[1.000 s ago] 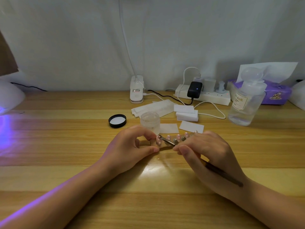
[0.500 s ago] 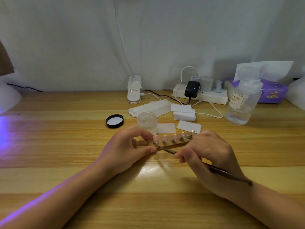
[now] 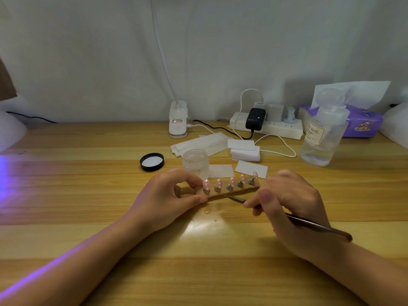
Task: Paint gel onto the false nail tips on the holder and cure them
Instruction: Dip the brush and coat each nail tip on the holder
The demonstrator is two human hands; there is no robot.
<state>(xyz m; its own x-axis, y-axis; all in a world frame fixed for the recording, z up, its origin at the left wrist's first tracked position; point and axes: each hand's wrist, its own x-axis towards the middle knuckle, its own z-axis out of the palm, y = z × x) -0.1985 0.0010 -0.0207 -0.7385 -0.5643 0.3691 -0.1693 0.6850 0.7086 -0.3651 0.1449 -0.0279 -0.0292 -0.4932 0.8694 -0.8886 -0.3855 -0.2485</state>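
A narrow wooden holder carries several pink false nail tips on small metal stands. My left hand pinches the holder's left end between thumb and fingers. My right hand grips a thin dark brush, and its tip lies just below the holder's front edge, apart from the tips. An open clear gel jar stands right behind the holder. At the far left edge sits the white cure lamp, casting purple light across the table.
The jar's black lid lies left of the jar. White wipes and pads lie behind. A clear pump bottle, a power strip, a purple tissue pack and a white clip lamp base line the back.
The brush tip left the leftmost nail tip and drew back right, below the holder. The holder has tilted so the whole row of tips shows. My right hand has shifted right.
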